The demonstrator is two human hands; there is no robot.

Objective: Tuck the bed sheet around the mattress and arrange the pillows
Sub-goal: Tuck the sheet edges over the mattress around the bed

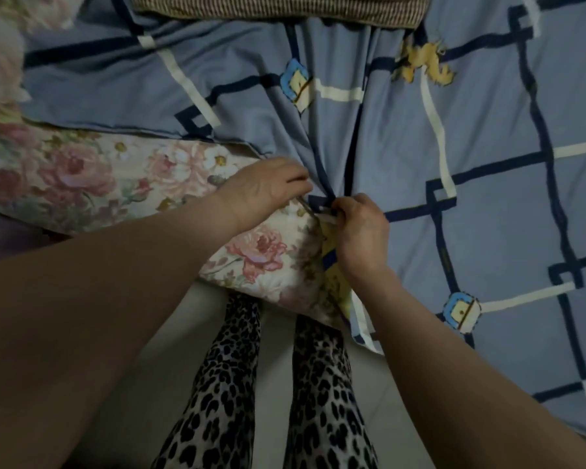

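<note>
A blue bed sheet [487, 198] with dark and white grid lines covers the right and far part of the bed. It is bunched into folds at the corner of the floral mattress [82, 177]. My left hand [264, 187] pinches the gathered sheet from the left, over the floral corner. My right hand [362, 225] grips the same bunch from the right, and a flap of sheet hangs below it. Both hands meet at the mattress corner. A floral pillow [0, 62] shows blurred at the far left edge.
A brown striped blanket or cushion [285, 10] lies at the far edge of the bed. My legs in leopard-print trousers [318, 401] stand on a pale floor [274, 350] right against the mattress corner.
</note>
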